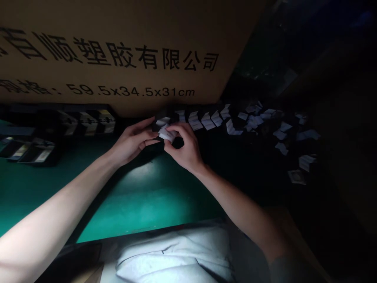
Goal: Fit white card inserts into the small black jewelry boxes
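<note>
Both my hands work close together at the middle of the bench. A folded white paper slip (166, 135) is pinched between the fingertips of my right hand (185, 147). The fingertips of my left hand (132, 141) press against the same slip from the other side, next to a small black box (159, 122). Just right of my hands, a row of similar folded slips (207, 122) stands along a dark strip. Parts of the slip are hidden by my fingers.
A cardboard carton (118, 59) with black printed characters and dimensions stands behind the work. Several loose paper slips (279, 131) lie in the dim area to the right. Black trays of packaged items (88, 122) sit at left on the green bench mat (147, 204).
</note>
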A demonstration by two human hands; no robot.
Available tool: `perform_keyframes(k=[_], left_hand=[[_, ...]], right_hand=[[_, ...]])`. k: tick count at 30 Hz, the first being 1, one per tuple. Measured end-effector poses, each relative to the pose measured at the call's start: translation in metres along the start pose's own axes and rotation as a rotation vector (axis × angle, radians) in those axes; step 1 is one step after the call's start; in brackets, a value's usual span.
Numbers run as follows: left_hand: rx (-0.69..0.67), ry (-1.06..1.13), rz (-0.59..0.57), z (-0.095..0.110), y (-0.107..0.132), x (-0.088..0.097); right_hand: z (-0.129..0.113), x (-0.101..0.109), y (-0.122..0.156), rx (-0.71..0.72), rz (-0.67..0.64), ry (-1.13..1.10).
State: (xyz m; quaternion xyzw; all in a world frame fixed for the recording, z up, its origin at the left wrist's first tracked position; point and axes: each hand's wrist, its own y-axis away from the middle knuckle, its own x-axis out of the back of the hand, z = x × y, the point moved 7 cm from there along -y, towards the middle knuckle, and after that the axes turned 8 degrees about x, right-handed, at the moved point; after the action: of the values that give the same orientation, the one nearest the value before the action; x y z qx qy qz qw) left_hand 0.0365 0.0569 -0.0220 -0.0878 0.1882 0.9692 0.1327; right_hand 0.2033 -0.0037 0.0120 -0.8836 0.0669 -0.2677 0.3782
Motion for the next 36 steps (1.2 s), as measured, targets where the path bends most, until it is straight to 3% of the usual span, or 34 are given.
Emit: perform_keyframes(k=[9,20,28,36], left_hand=[[0.002,0.110,-0.068,0.004,-0.002,-0.007],[-0.012,0.101,-0.074,0.012,0.001,-0.007],[0.014,0.183,-0.033,0.013,0.002,-0.007],[0.033,0.194,-0.060,0.011,-0.001,-0.006]], right_hand=[[0.000,-0.004,0.004,0.004,-0.017,-0.038],[-0.001,0.002,0.003,0.030,0.043,-0.015],[-0.005,0.001,0.002,0.047,-0.012,0.030],[-0.005,0.007,0.002,0.108,0.080,0.071]])
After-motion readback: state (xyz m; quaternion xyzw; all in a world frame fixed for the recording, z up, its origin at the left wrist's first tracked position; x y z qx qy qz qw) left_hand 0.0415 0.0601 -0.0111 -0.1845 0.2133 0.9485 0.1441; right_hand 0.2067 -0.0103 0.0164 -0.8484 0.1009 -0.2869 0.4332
